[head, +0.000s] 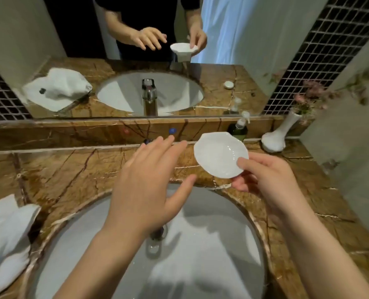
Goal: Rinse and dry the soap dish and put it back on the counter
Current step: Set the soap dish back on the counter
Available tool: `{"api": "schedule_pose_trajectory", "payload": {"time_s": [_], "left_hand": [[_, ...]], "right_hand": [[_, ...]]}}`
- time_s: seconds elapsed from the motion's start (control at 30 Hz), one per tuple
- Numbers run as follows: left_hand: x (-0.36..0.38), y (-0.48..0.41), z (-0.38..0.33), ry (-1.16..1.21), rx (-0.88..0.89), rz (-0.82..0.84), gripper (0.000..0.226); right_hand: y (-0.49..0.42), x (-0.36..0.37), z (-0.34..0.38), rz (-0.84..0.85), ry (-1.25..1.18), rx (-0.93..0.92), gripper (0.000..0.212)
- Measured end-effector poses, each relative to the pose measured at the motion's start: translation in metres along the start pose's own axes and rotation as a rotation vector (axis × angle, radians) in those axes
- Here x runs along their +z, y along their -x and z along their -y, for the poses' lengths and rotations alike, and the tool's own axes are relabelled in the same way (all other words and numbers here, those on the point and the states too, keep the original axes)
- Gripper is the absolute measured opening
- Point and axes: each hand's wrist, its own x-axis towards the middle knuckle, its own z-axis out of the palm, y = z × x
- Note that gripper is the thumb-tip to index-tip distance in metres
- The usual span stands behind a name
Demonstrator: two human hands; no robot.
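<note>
Two hands over the sink (200, 266)
Right grip (263, 180) clamped on soap dish (220, 154) rim; left grip (149, 186) spread apart, empty, above desk (71, 175).

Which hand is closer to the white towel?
Left. The left hand hovers open over the sink, nearer the white towel on the counter's left; the right hand holds the soap dish farther right.

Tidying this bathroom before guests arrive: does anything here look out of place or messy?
Mostly tidy. The white cloth lies crumpled at the brown marble counter's left edge, beside the white basin. The white scalloped soap dish is off the counter, held in the right hand.
</note>
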Motion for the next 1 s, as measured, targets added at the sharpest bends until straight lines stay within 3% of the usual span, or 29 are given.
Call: {"api": "schedule_pose_trajectory", "payload": {"time_s": [0.27, 0.37, 0.53, 0.67, 1.0], "left_hand": [[0.066, -0.030, -0.046, 0.041, 0.020, 0.072, 0.054], [0.092, -0.039, -0.053, 0.034, -0.021, 0.072, 0.053], [0.123, -0.044, -0.050, 0.015, -0.103, 0.106, 0.053], [0.134, -0.043, -0.039, -0.003, -0.124, 0.144, 0.054], [0.138, -0.042, -0.018, 0.031, -0.097, 0.117, 0.051]], "right_hand": [[-0.041, -0.069, -0.042, -0.084, -0.041, 0.102, 0.018], [-0.068, -0.081, -0.073, -0.102, 0.047, 0.116, 0.026], [-0.110, -0.073, -0.121, -0.155, 0.196, 0.079, 0.029], [-0.134, -0.057, -0.141, -0.173, 0.182, 0.121, 0.020], [-0.153, -0.030, -0.155, -0.167, 0.195, 0.093, 0.024]]}}
